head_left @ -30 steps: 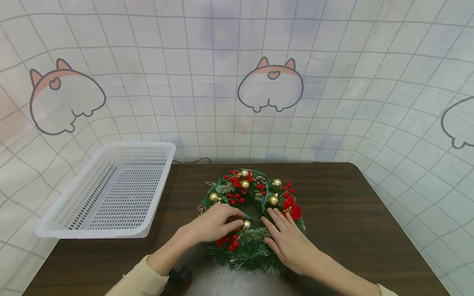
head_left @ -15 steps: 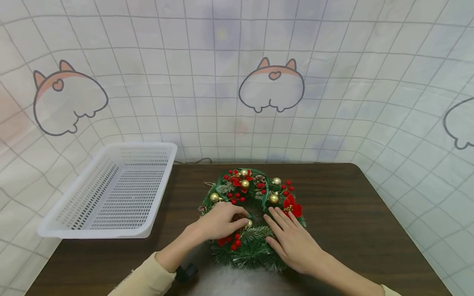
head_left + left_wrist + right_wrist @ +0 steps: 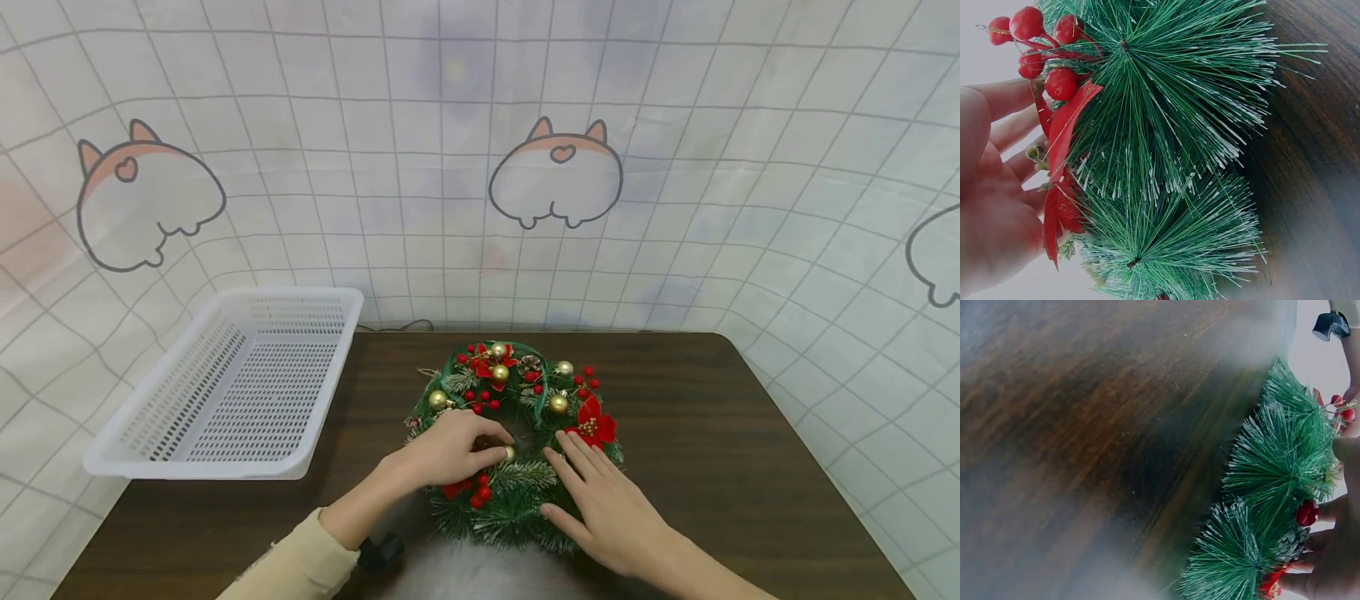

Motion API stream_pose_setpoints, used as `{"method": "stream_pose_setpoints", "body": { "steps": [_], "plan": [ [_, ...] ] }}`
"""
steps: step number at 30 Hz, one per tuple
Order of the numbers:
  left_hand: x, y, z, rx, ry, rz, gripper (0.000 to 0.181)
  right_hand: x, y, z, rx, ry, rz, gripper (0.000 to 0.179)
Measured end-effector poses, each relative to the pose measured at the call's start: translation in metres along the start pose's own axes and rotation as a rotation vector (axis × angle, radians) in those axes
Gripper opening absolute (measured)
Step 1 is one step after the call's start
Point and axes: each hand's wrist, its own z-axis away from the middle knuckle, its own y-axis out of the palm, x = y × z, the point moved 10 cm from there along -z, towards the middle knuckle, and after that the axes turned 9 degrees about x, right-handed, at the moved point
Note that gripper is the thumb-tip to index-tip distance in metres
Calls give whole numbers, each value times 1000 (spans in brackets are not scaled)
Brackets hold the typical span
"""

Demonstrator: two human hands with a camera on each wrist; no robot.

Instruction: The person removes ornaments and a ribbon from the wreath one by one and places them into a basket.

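Observation:
A green Christmas wreath (image 3: 517, 521) lies on the dark wooden table, trimmed with gold balls, red berries and red flowers. My left hand (image 3: 452, 447) bends over its left front, thumb and index finger close to a small gold ball (image 3: 509, 453). In the left wrist view, the fingers (image 3: 1013, 128) reach behind red berries (image 3: 1025, 25) and a red flower (image 3: 1067, 128); their tips are hidden, and I cannot tell whether they grip anything. My right hand (image 3: 611, 504) lies with fingers extended over the wreath's right front, below a red flower (image 3: 594, 422).
A white slotted plastic basket (image 3: 300, 471) stands on the left of the table (image 3: 720, 433). Behind hangs a pale grid-patterned curtain (image 3: 420, 200) with cartoon animals. A black strap (image 3: 381, 550) sits at the left wrist. A thin cable (image 3: 408, 325) runs along the back edge.
The view has shifted slightly. My left thumb and index finger stay by the gold ball, and the green strip beside them has gone from sight. My right fingers have drawn back a little and spread.

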Motion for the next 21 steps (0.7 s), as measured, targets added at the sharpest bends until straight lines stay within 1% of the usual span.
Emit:
{"method": "stream_pose_setpoints", "body": {
  "steps": [5,11,15,21],
  "plan": [
    [3,-1,1,-33,4,52,20,-1,1,0,-2,-5,10,76],
    [4,-4,4,-66,14,125,27,-1,2,0,5,-9,12,75],
    [3,-6,6,-81,30,162,26,-1,2,-1,14,-7,11,75],
    [3,-9,9,-83,41,289,24,-1,3,-1,19,-8,15,75]
  ]
}}
